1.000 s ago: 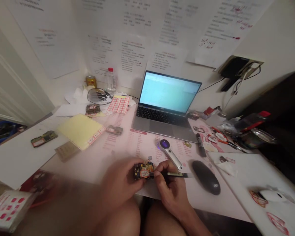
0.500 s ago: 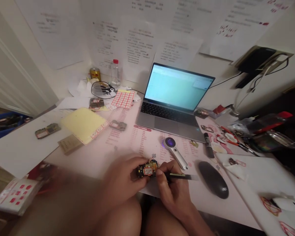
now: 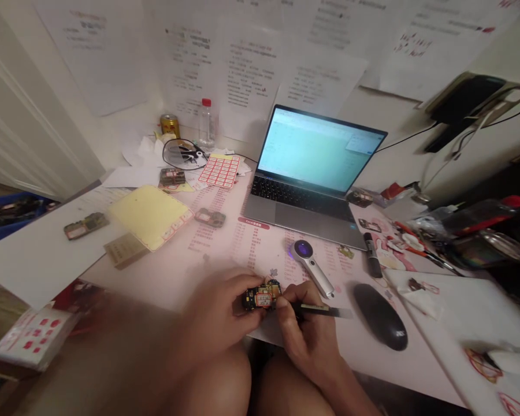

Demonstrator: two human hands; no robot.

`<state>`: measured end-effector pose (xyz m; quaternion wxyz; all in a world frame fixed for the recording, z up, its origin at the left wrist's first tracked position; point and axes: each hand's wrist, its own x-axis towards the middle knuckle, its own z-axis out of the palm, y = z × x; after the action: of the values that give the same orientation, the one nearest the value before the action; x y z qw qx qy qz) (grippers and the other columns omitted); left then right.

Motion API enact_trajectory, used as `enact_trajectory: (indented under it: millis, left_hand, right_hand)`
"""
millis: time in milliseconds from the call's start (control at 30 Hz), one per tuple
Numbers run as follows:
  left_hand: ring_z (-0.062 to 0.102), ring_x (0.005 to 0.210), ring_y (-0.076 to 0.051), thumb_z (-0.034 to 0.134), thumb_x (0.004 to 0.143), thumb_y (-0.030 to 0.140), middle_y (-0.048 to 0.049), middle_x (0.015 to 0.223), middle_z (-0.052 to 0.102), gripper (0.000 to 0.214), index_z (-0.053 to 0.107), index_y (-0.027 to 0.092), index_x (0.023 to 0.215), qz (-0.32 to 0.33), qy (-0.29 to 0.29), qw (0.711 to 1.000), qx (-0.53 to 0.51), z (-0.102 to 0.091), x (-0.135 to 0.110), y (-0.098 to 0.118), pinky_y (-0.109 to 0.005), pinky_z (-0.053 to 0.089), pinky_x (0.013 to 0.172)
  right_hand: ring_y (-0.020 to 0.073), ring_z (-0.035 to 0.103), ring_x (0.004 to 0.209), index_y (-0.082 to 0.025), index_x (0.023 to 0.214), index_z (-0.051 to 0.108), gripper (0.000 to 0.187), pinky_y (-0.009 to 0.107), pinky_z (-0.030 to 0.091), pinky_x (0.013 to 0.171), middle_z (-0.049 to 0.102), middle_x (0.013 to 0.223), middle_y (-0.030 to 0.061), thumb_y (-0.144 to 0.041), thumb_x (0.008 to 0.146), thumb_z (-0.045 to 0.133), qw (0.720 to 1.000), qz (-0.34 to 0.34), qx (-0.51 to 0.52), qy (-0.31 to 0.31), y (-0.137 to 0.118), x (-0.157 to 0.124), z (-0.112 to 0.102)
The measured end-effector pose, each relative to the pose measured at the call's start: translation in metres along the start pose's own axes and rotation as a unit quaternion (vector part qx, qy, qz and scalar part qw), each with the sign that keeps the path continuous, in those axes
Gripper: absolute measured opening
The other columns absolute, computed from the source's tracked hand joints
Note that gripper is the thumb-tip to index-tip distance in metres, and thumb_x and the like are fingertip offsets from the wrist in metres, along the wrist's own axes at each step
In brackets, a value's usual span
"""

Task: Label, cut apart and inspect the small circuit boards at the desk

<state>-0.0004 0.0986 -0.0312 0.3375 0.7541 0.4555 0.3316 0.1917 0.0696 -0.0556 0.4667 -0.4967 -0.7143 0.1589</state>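
Observation:
Over the desk's front edge, my left hand (image 3: 229, 309) pinches a small circuit board (image 3: 264, 296) between thumb and fingers. The board is dark with gold-coloured areas and a white, red-bordered sticker. Closed at the board's right edge, my right hand (image 3: 307, 326) grips a slim black tool (image 3: 323, 311) with a pale stripe, shaped like tweezers. Its tail points right; my fingers hide its tip. Beyond my right hand lies a silver magnifier (image 3: 314, 268) with a purple-lit lens. A black mouse (image 3: 379, 318) rests to the right.
An open laptop (image 3: 303, 199) stands behind. Other circuit boards (image 3: 210, 218) lie left, near a yellow sheet (image 3: 149, 214), a cardboard piece (image 3: 125, 250) and a red-bordered label sheet (image 3: 219, 170). A bottle (image 3: 207, 127) and can (image 3: 169, 125) stand by the wall. A marker (image 3: 372, 257) and white board (image 3: 463, 312) lie right.
The view has shifted slightly, so the desk's things appear a little to the right. Both hands keep their hold on the board and tool, with no clear movement between them.

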Motion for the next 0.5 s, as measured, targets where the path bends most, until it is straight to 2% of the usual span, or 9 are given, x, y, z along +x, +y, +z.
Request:
enact_trajectory:
  millis: [300,500]
  left_hand:
    - [0.076,0.104,-0.024,0.074,0.076,0.008,0.0002,0.109,0.082,0.034,0.081,0.029,0.101,-0.003,0.004,1.0,0.003,0.0012,0.0004,0.0006,-0.033,0.061,0.085]
    - [0.076,0.109,-0.025,0.073,0.077,0.009,-0.0005,0.117,0.082,0.035,0.081,0.03,0.104,0.004,0.007,1.0,0.016,0.0017,-0.0011,-0.0018,-0.035,0.061,0.09]
  right_hand:
    - [0.0129,0.051,0.055,-0.026,0.087,0.052,0.017,0.025,0.039,0.049,0.055,0.068,-0.0057,-0.02,0.103,0.055,1.0,0.0,-0.003,0.01,-0.0012,-0.0009,-0.0009]
    - [0.0134,0.051,0.056,-0.026,0.087,0.052,0.017,0.025,0.039,0.051,0.055,0.069,-0.0048,-0.022,0.103,0.055,1.0,0.007,0.001,0.011,-0.0001,-0.0017,-0.0003]
